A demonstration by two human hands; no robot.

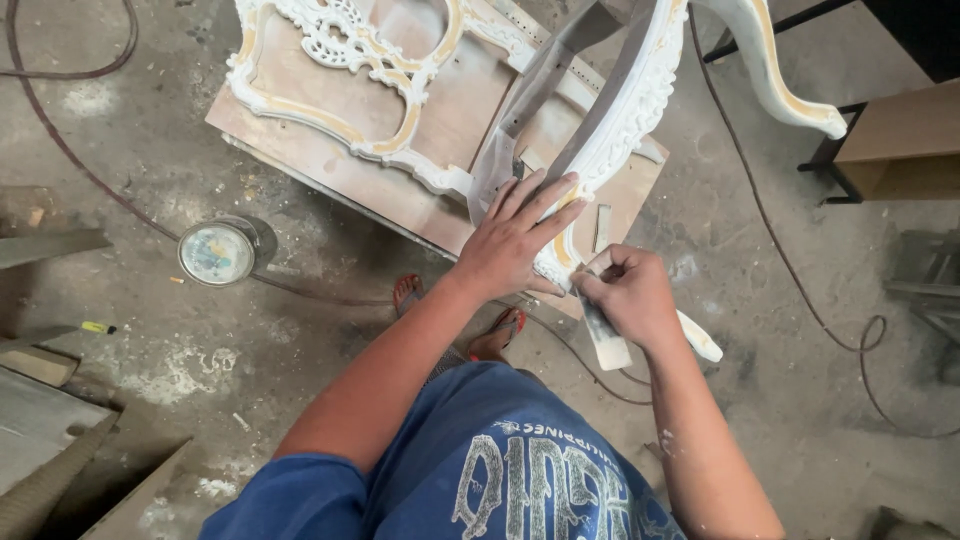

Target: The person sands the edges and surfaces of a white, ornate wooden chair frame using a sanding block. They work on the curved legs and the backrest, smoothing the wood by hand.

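Even, diffuse daylight fills the scene, with no glare. Soft shadows fall beneath the wooden board (330,165) up and left of the left hand (515,240). The white carved frame (625,110) above that hand appears brightest. Focus is sharp centrally; wide-angle distortion bends the edges, and the upper right corner is dark.

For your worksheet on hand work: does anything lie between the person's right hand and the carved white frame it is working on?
Yes. A folded strip of sandpaper is pinched in the right hand against the carved white frame. The left hand rests flat on the frame beside it.
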